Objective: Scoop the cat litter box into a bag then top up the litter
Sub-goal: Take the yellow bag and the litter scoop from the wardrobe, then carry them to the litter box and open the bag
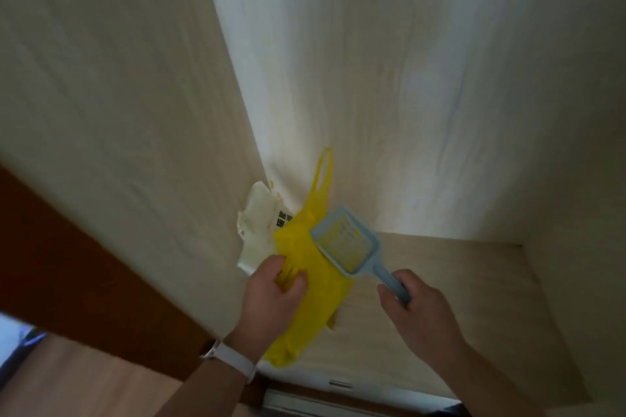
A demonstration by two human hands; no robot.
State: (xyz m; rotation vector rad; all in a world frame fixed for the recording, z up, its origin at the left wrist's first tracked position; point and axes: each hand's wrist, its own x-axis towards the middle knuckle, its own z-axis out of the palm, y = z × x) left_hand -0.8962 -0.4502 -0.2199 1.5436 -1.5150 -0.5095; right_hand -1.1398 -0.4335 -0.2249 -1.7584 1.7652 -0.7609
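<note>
Left hand (pixel 271 294), white band (pixel 233 360) at wrist, fingers curled into yellow bag (pixel 315 281) over pale wood shelf (pixel 457 281). Right hand (pixel 423 315) clamped round blue scoop (pixel 349 244) handle; slotted head lies over bag. White printed pack (pixel 257 227) behind bag, in corner.

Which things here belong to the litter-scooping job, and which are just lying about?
Job: yellow plastic bag, gripped by left hand; blue litter scoop, held by right hand.
Lying about: white printed packet beside the bag; white wristband.
</note>
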